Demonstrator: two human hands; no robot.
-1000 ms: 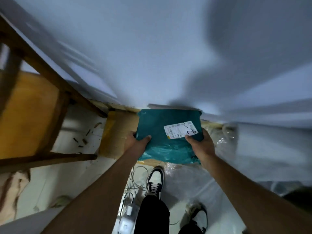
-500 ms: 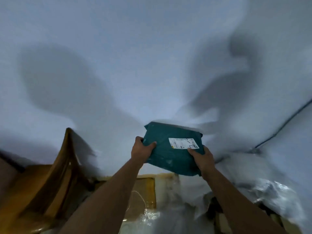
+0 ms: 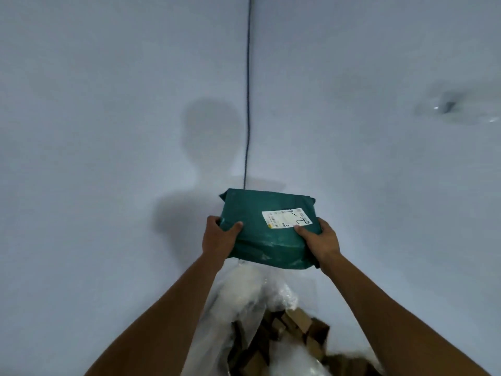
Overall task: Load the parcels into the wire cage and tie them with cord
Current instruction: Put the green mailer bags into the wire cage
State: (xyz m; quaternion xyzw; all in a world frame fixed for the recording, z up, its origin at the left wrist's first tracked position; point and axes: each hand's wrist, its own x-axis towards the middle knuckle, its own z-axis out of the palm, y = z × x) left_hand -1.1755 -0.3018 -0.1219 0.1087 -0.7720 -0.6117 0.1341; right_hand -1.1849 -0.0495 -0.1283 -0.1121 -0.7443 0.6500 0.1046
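I hold the green parcel point(image 3: 267, 229) up before the white wall, left hand point(image 3: 218, 237) and right hand point(image 3: 321, 240) gripping its near corners, thumbs on top, fingers curled under. The crinkled wrap looks soft, slippery and light, so I'd keep both hands on the corners; no cage is in view.

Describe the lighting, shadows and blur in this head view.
Head view: dim, bluish light; the person's soft shadow falls on the pale wall behind the green plastic-wrapped parcel gripped by the left hand and right hand; the brown cardboard boxes and clear plastic wrap below are motion-blurred; wide-angle distortion bends the edges.
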